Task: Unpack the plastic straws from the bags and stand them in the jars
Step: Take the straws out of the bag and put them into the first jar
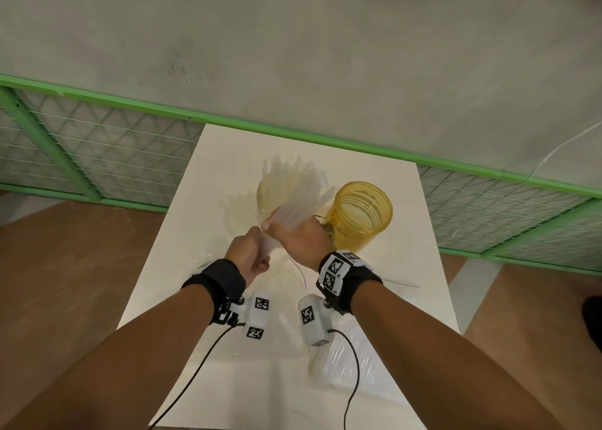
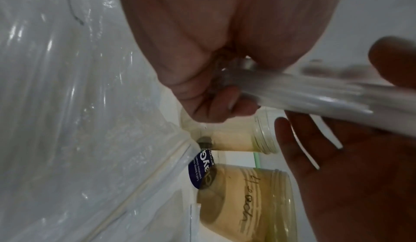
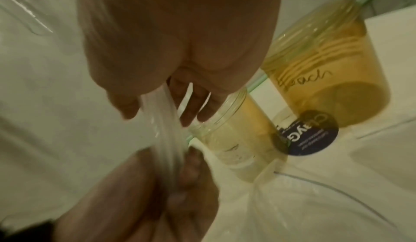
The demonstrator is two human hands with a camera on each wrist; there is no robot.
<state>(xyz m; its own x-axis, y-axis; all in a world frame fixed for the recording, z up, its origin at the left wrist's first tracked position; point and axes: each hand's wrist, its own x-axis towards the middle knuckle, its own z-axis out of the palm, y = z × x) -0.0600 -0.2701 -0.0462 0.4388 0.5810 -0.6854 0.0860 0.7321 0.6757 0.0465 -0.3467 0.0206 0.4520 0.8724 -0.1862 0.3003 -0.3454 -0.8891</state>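
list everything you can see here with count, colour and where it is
straw bundle: one bunch, clear, held over the table in front of the jars
pale jar: one, light yellow, far middle of table, straws standing in it
amber jar: one, amber, empty, right of the pale jar, handwriting on its side
round label: one, dark blue, at the foot of the jars
unopened straw bag: one, clear, near right part of table
opened bag: one, clear, crumpled, lying near the hands
table: one, white
fence: green frame, wire mesh, behind table
wrist cameras: two, white with black markers
left hand: grips the bundle's lower end
right hand: fingers curled round the bundle's middle
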